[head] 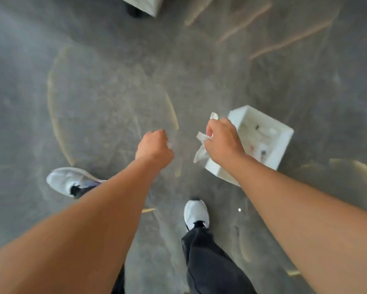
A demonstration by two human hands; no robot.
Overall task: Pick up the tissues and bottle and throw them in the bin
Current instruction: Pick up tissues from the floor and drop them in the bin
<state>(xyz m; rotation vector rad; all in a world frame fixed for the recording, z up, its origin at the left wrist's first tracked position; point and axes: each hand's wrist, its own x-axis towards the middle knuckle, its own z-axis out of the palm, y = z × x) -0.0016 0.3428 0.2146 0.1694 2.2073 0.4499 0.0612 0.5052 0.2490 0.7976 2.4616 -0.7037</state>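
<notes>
Even, diffuse light, moderately bright; no hard shadows or glare are seen on the grey floor (97, 85). Heavy motion blur is seen throughout, with floor marks smeared into curved streaks, strongest at upper right. Wide-angle distortion is noted toward the edges. The white bin (283, 149) is slightly overexposed, its contents indistinct.

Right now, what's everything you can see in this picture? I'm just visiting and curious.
Bin: one, white, square, open-topped, on the floor at right; blurred items lie inside.
Tissues: a white crumpled bunch, held in the right hand beside the bin.
Floor: grey, with curved yellowish marks.
Pale block: one, whitish, cut off by the top edge.
Shoes: two, white, on the floor below the arms.
Trousers: dark, bottom centre.
Left hand: closed in a fist; whether it holds anything is hidden.
Right hand: closed on the tissues, next to the bin.
</notes>
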